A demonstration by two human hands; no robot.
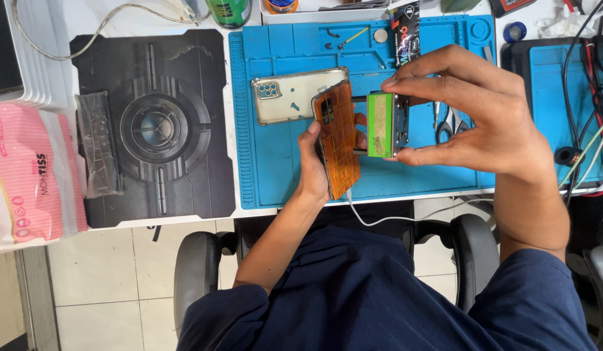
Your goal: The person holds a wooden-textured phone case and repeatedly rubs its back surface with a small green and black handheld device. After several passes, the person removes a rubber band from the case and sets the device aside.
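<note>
An orange phone back cover is held upright above the blue repair mat on the white desk, by a clear phone case and a black mat. It is gripped by the left hand; a green-labelled phone body is pinched by the right hand.

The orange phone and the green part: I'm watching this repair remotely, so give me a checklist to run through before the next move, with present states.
1. Left hand grips the orange phone securely: ok, fingers wrapped around its edge.
2. Right hand holds the green part: ok, pinched top and bottom.
3. Part and phone joined or apart: cannot tell.
4. White cable hangs free under the phone: ok.
5. Clear phone case lies out of the way on the blue mat: ok.
</note>
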